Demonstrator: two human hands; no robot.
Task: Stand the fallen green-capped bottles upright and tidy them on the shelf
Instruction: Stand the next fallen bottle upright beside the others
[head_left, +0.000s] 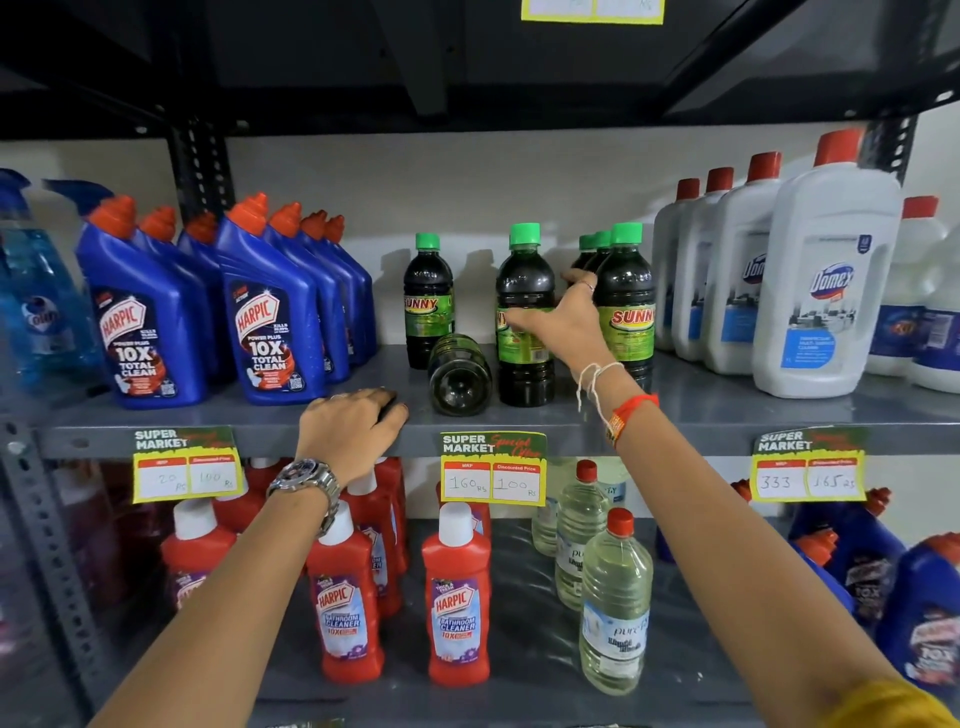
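Dark bottles with green caps stand on the grey shelf (727, 410). One fallen bottle (460, 374) lies with its base towards me, between an upright bottle at the left (428, 306) and a middle upright bottle (524, 291). A row of upright ones (626, 312) stands at the right. My right hand (563, 325) grips the middle upright bottle, thumb across its label and fingers reaching behind it. My left hand (353, 426) rests palm down on the shelf's front edge, left of the fallen bottle, holding nothing.
Blue Harpic bottles (150, 322) crowd the shelf's left, white Domex bottles (826, 291) the right. Price tags (493, 467) hang on the front edge. Below stand red Harpic bottles (457, 597) and clear bottles (615, 597). A dark shelf (467, 78) hangs overhead.
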